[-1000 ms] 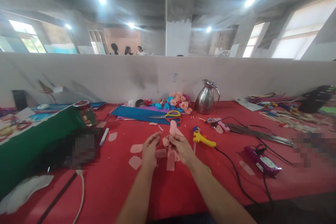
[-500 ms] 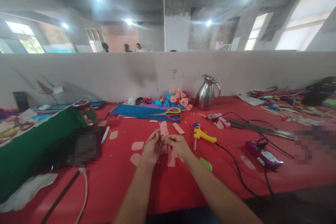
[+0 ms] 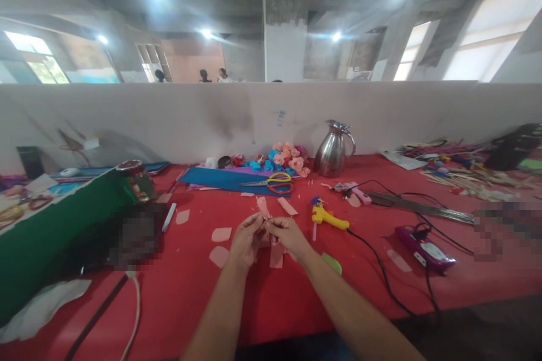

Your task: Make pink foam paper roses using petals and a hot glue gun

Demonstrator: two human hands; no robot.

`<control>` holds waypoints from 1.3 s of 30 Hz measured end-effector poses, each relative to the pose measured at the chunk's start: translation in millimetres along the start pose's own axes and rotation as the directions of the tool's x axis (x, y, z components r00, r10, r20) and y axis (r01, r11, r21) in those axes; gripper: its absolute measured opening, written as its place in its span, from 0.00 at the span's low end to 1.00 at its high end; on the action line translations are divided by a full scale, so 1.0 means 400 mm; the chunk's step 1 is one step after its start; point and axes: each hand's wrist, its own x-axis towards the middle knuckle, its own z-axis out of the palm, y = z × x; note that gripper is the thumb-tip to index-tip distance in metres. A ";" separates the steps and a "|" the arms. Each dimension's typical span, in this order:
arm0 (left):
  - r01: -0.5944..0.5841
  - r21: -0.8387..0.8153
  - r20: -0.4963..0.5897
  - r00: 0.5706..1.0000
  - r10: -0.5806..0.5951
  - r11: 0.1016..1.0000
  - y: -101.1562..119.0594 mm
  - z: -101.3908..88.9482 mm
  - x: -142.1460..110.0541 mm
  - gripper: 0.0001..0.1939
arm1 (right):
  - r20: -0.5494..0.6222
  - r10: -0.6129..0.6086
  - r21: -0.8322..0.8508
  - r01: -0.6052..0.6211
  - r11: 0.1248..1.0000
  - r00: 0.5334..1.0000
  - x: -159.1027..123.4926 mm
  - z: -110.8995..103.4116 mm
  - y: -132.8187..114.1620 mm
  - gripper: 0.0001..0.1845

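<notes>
Both hands meet over the middle of the red table (image 3: 182, 304). My left hand (image 3: 247, 238) is closed, its fingertips pinching a pink paper strip (image 3: 263, 207) that points up and away from me. My right hand (image 3: 288, 235) pinches the same strip at its lower end, thumb against forefinger. The fingers partly hide the pinched part. Under the hands lies a flat pink paper piece (image 3: 276, 256). More cut pink pieces lie about: a petal shape (image 3: 221, 234) and a rounder piece (image 3: 219, 257) on the left, and a strip (image 3: 287, 206) just beyond my right hand.
Yellow-and-red scissors (image 3: 271, 181) rest on blue paper (image 3: 203, 179). Paper flowers (image 3: 292, 158) and a steel jug (image 3: 332, 152) stand at the back. Right are a yellow glue gun (image 3: 329, 219) with a cord and a purple power box (image 3: 424, 249). A green box (image 3: 51, 237) is left.
The pink strip between my fingertips looks narrower and more twisted or gathered than before. My left fingers have come slightly closer to the right ones.
</notes>
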 end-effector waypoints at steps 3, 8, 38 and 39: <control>-0.007 -0.010 -0.002 1.000 0.007 1.000 0.002 0.003 -0.002 0.14 | -0.004 -0.004 -0.021 0.004 1.000 1.000 0.002 -0.001 0.001 0.19; 0.012 -0.008 -0.053 0.999 -0.013 1.000 0.006 0.012 -0.011 0.14 | -0.022 -0.022 -0.040 0.021 0.999 1.000 0.002 -0.002 -0.005 0.19; -0.188 0.130 0.259 0.954 0.149 0.974 0.014 0.022 -0.037 0.15 | -0.036 -0.254 -0.209 0.242 0.948 0.966 0.002 0.006 0.003 0.09; -0.197 0.110 0.264 0.951 0.162 0.974 0.016 0.023 -0.037 0.17 | -0.043 -0.244 -0.175 0.233 0.957 0.969 0.002 0.007 0.001 0.08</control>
